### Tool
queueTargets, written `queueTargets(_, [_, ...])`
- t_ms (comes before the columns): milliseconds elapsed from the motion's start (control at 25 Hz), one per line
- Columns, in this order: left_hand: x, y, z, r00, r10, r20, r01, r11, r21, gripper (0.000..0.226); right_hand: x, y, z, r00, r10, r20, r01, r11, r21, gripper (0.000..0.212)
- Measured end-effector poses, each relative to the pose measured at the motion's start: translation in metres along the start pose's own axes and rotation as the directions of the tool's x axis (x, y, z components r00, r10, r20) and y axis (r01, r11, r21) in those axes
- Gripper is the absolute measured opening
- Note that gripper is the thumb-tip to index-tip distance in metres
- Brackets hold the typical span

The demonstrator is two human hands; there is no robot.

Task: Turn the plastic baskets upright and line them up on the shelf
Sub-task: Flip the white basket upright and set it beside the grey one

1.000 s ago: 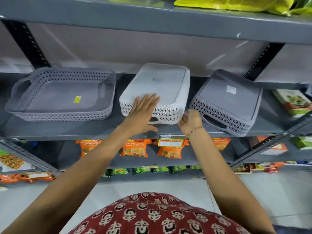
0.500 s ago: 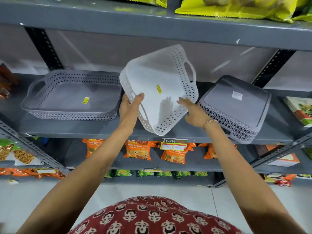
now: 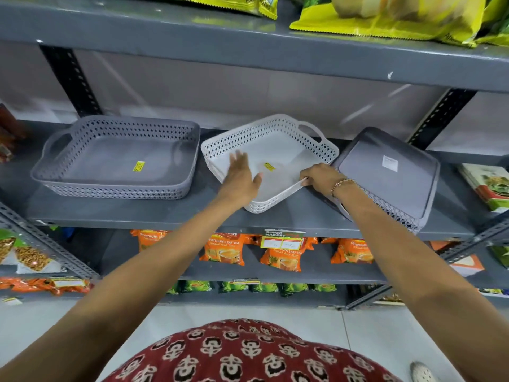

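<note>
A white perforated basket [image 3: 278, 144] sits upright in the middle of the grey shelf [image 3: 137, 213], turned at an angle. My left hand [image 3: 242, 177] lies flat with fingers spread over its near-left rim and floor. My right hand [image 3: 321, 177] pinches its near-right rim. To the left a grey basket [image 3: 115, 158] stands upright with a yellow sticker inside. To the right another grey basket [image 3: 391, 172] lies upside down and skewed, its bottom with a white label facing up, touching the white basket's right corner.
A shelf above [image 3: 248, 48] carries yellow-green bags [image 3: 385, 17]. Orange tea packets [image 3: 225, 248] fill the shelf below, behind a price tag [image 3: 283, 239]. Boxes [image 3: 487, 186] lie at the right end of the basket shelf. Black slotted uprights [image 3: 71, 78] stand behind.
The white basket went from upside down, through a tilted lift in both hands, to upright on the shelf. My left hand moved from its rim to inside it.
</note>
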State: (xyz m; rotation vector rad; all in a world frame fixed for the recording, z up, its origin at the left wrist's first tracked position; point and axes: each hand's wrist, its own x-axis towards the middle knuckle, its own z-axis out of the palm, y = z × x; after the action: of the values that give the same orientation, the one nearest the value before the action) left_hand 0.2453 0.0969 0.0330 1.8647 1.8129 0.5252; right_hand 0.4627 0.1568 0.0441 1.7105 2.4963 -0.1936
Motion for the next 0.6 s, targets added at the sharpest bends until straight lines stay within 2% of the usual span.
queueTargets(80, [0.001, 0.014, 0.021, 0.974, 0.101, 0.201, -0.132, 0.98, 0.146, 0.064, 0.001, 0.0, -0.002, 1.0, 0.006, 0.028, -0.006, 1.0, 0.003, 0.015])
queueTargets(120, [0.003, 0.019, 0.029, 0.957, 0.127, 0.26, -0.176, 0.969, 0.174, 0.054, 0.001, 0.0, -0.002, 0.999, 0.011, 0.041, -0.011, 1.0, 0.008, 0.014])
queueTargets(200, [0.01, 0.024, 0.036, 0.944, 0.169, 0.283, -0.22, 0.963, 0.157, 0.036, 0.001, -0.001, -0.002, 0.999, 0.02, 0.048, -0.021, 1.0, 0.009, 0.015])
queueTargets(280, [0.017, 0.02, 0.032, 0.932, 0.196, 0.305, -0.249, 0.957, 0.146, 0.029, -0.001, -0.003, -0.002, 0.999, 0.023, 0.029, -0.023, 1.0, 0.01, 0.017])
queueTargets(600, [0.021, -0.019, -0.009, 0.893, 0.206, 0.399, -0.314, 0.922, 0.225, 0.023, -0.001, -0.045, 0.009, 1.0, -0.009, -0.015, 0.009, 1.0, 0.008, 0.024])
